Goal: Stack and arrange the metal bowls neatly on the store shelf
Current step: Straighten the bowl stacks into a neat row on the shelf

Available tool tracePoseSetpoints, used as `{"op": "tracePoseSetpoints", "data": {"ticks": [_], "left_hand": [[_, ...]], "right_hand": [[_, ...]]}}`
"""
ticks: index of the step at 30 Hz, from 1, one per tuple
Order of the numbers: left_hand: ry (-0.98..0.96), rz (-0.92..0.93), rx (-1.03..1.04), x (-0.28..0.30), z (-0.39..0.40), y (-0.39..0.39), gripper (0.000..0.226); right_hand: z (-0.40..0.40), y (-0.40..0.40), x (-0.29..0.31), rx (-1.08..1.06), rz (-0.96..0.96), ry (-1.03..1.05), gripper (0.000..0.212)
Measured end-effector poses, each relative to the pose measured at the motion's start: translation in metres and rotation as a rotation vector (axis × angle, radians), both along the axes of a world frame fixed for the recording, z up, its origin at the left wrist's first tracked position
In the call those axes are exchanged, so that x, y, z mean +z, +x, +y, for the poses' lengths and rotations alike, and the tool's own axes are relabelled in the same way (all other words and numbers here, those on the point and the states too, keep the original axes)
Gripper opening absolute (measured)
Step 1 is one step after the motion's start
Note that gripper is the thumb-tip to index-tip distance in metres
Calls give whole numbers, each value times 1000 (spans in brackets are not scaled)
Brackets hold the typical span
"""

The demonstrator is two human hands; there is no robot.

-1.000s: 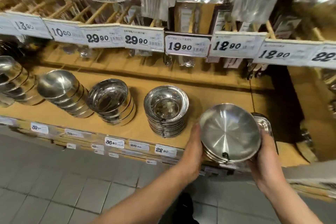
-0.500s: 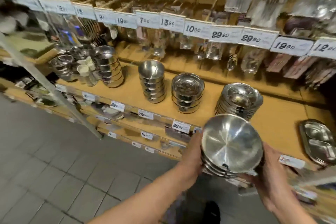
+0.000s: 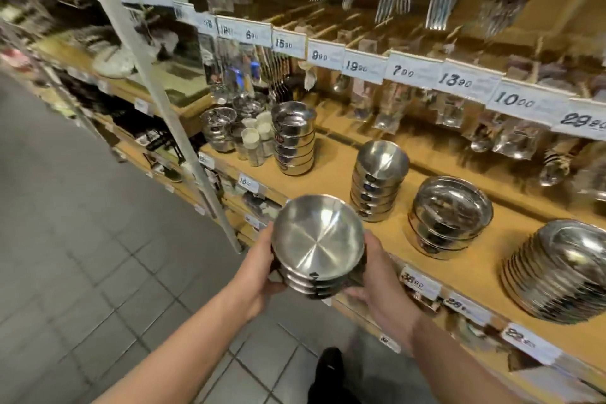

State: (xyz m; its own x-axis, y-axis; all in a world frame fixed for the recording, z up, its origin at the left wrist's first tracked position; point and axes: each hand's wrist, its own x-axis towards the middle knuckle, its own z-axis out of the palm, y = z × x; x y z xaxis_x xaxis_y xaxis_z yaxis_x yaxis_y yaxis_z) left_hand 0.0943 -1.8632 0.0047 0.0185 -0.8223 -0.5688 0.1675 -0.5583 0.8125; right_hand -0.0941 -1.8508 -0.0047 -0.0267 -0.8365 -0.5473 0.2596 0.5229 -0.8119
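Wooden store shelf (image 3: 331, 157) runs from 10 toward 4 o'clock, carrying bowl stacks (image 3: 377, 180) under price tags (image 3: 357, 67). Near center, a stack of metal bowls (image 3: 317, 246) (shallow, nested) is held off the shelf — left hand (image 3: 259, 272) and right hand (image 3: 377, 279) curl round its sides.

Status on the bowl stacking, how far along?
Done: several bowl stacks already stand on the shelf. In hand: the left hand and right hand grip a held stack off the shelf's front edge. Left: setting it down; the rightmost stack leans and looks untidy.
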Motion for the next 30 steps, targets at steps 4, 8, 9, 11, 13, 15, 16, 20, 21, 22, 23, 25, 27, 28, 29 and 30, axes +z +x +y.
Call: {"op": "tracePoseSetpoints", "data": {"ticks": [4,8,9,11,13,15,16,20,21,22,23,25,27,28,29,30], "left_hand": [[5,-33,-21,-8,-65,22,36],[29,-44,-81,-24,-128,29,39],[33,-40,-111,-26,-141,30,43],[52,-29,-153,-33,-166,34,47],[76,-34,-184,-43,-189,38,41],[103,-33,-197,-49,-205,39,36],[112,-35,-209,-53,-213,40,34],[144,-24,-286,-60,-236,39,35],[153,-14,-307,-61,-242,39,36],[162,-8,-321,-62,-246,39,37],[171,0,-329,-62,-249,39,39],[168,31,-354,-64,-255,40,43],[140,63,-388,-65,-259,40,44],[136,89,-386,-65,-261,39,43],[139,125,-376,-65,-263,38,43],[143,162,-365,-65,-265,37,43]], "right_hand": [[-54,24,-16,-40,-43,-11,39],[-108,37,-33,-110,-74,28,37],[-120,40,-36,-155,-82,63,36],[-142,46,-42,-221,-89,101,35],[-154,51,-48,-252,-85,122,39],[-158,55,-53,-296,-100,139,41],[-161,57,-55,-320,-103,140,41],[-170,67,-58,-420,-100,135,41],[-172,71,-59,-445,-89,125,39],[-174,74,-60,-470,-86,114,34],[-175,78,-61,-501,-86,106,30],[-178,84,-61,-573,-83,103,29],[-179,90,-62,-630,-61,81,31],[-180,93,-63,-645,-45,49,32],[-181,95,-63,-658,-32,10,33],[-182,97,-64,-673,-29,-27,34]]}}
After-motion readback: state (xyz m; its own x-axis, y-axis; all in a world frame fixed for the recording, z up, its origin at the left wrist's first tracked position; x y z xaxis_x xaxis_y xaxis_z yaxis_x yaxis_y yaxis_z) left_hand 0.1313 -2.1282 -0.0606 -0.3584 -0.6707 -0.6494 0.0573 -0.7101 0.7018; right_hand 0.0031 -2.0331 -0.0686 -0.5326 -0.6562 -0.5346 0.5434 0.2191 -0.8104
